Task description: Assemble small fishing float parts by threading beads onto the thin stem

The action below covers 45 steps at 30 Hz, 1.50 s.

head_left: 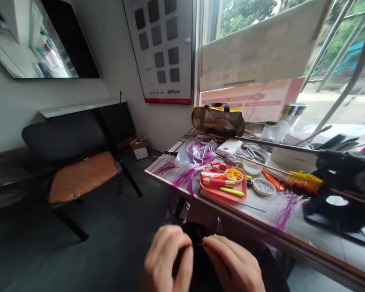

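Beside window (247, 18), our bench (319, 241) carries red tray (207, 189), purple fibres (187, 178), white dish (264, 194); brown-seated chair (85, 178) stands on dark floor (115, 247). On wall poster (185, 65) we read "50"; rest too small. In front of bench, our right hand (235, 259) pinches thin strand (200, 236); our left hand (166, 257) curls nearby, whether gripping anything we cannot tell.

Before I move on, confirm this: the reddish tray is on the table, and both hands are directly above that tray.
Wrong about the hands: the head view shows the left hand and right hand off the table, in front of its near edge. The reddish tray is on the table.
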Available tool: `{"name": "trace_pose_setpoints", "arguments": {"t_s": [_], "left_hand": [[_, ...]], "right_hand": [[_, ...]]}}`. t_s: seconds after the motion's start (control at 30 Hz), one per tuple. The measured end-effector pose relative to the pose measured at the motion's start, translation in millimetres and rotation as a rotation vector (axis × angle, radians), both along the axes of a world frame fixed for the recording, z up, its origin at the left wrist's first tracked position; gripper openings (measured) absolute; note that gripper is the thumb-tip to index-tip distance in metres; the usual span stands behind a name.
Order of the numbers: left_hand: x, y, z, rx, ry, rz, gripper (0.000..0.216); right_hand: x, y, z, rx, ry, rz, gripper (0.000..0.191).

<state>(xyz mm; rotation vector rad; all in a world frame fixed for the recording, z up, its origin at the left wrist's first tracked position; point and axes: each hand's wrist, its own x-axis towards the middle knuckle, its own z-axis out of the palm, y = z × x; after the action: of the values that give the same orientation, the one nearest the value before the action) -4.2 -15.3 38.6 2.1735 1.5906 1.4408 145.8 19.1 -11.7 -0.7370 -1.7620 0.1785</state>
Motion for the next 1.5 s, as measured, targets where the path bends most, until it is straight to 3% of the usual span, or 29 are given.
{"name": "trace_pose_setpoints", "arguments": {"t_s": [0.1,0.2,0.33,0.5,0.7,0.8,0.93,1.2,1.5], "left_hand": [[-3,13,2.7,-0.578,-0.108,-0.157,0.032],[-2,22,-4.3,-0.856,-0.252,-0.215,0.036],[3,25,-10.9,-0.896,-0.415,-0.227,0.028],[8,23,-10.6,-0.930,-0.619,-0.237,0.025],[12,17,-20.8,-0.536,-0.221,-0.087,0.025],[13,16,-28.5,-0.460,-0.149,-0.080,0.025],[14,20,-32.7,-0.553,-0.285,-0.050,0.025],[7,22,-27.3,-0.855,-0.685,-0.210,0.026],[2,16,-28.0,-0.889,-0.480,-0.219,0.032]], "right_hand": [[-3,-4,-6.0,0.035,-0.073,-0.038,0.013],[-6,-7,-11.2,-0.070,-0.150,0.059,0.016],[-8,-10,-12.1,-0.247,-0.039,0.119,0.013],[-9,-10,-5.9,-0.325,-0.023,0.155,0.012],[-5,-7,-1.6,-0.553,-0.052,0.289,0.012],[-4,-9,-6.3,-0.623,-0.038,0.311,0.014],[-4,-10,-11.6,-0.727,0.026,0.302,0.016],[-3,-7,-3.8,-0.739,0.058,0.347,0.007],[-3,-8,-5.0,-0.657,-0.012,0.274,0.014]]}}
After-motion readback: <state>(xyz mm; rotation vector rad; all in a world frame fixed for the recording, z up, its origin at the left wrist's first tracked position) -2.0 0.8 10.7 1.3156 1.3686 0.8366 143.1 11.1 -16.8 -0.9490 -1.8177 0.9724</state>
